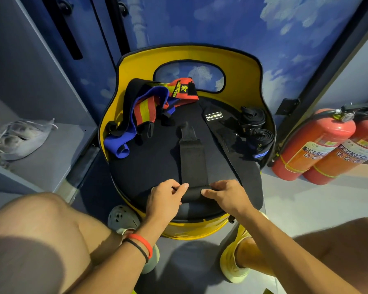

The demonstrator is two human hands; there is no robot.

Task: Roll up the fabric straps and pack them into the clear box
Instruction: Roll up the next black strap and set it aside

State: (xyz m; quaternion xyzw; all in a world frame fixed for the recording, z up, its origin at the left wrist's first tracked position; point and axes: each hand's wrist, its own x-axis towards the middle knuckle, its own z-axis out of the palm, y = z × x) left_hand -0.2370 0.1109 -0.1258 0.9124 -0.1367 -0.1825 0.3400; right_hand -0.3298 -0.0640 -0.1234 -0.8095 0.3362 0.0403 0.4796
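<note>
At the seat's 6 o'clock edge, nearest the knees: left hand and right hand each pinch one end of a small tight roll, thumb and fingertips curled onto it. Red and black wristbands on the left wrist.

The roll is the near end of a black strap lying flat on the black seat of a yellow chair. Its long axis runs 6 to 12 o'clock, and the free tail, ending in a narrower tab, points to 12. The roll's own axis lies across that, 9 to 3.

Risks, as judged:
- Few turns wound so far. If one hand leads, the layers could walk sideways and cone out.
- A slack pinch would let the roll spring open.
- Black on black makes the strap edges hard to track.
- Wide black belt with a white label lies just beside at 2 o'clock and could snag in the roll.

Farther back:
- 10–11 o'clock: a loose tangle of blue, red and yellow straps.
- 2–3 o'clock: two wound black rolls against the yellow rim.

Off the chair: fire extinguishers at 3 o'clock, a bag on a shelf at 9. Clear box not in view.
</note>
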